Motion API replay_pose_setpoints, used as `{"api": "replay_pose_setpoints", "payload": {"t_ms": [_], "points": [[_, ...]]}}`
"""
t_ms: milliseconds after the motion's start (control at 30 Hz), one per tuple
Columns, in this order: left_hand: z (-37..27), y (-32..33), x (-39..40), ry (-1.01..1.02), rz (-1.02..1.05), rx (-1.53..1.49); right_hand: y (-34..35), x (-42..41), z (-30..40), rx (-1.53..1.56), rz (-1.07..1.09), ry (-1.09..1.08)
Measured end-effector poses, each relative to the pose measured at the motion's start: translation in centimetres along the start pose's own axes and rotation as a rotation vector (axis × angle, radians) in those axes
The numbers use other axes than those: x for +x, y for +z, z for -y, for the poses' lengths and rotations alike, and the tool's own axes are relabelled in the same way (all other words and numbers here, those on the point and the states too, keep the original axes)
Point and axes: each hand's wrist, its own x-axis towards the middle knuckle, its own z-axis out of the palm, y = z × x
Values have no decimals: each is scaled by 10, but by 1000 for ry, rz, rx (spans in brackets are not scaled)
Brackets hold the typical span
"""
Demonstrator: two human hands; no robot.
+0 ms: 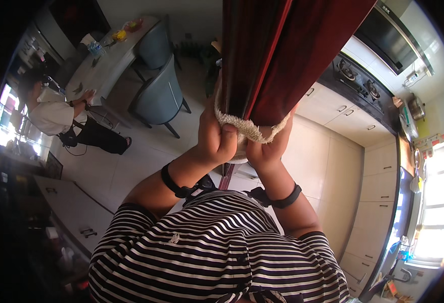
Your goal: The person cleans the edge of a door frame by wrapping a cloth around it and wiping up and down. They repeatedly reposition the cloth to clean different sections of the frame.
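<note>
Before me rises a dark red wooden door jamb or door edge (271,75), glossy and upright. A cream, fuzzy-edged cloth (244,125) is folded around its near side. My left hand (216,138) grips the cloth at the left of the wood, thumb pressed on the cloth's rim. On the right side, my right hand (269,149) holds the other end of the same cloth. Most fingers of both hands are hidden behind the wood and cloth. Each forearm wears a black strap.
Rightward is a kitchen with a gas stove (358,81), white cabinets (343,110) and a window (438,212). On the left, a person (59,117) leans by a long table (104,72), near grey-blue chairs (161,94). A cabinet (74,208) stands at lower left.
</note>
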Motion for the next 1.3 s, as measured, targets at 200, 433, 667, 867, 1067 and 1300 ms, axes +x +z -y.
{"api": "replay_pose_setpoints", "payload": {"t_ms": [200,433,667,867,1067,1300], "points": [[20,4,-45,-120,68,-69,3,-39,-11,0,66,79],[31,6,-88,-256,192,-124,9,-83,-22,-31,84,131],[19,2,-83,-291,180,-164,2,-67,-5,28,46,158],[-28,-7,10,-191,43,-159,-20,7,31,39,0,-43],[-24,-9,43,-185,71,-215,-13,57,38,-48,-2,0],[-13,-5,31,-192,58,-181,-9,55,25,-1,2,22]]}}
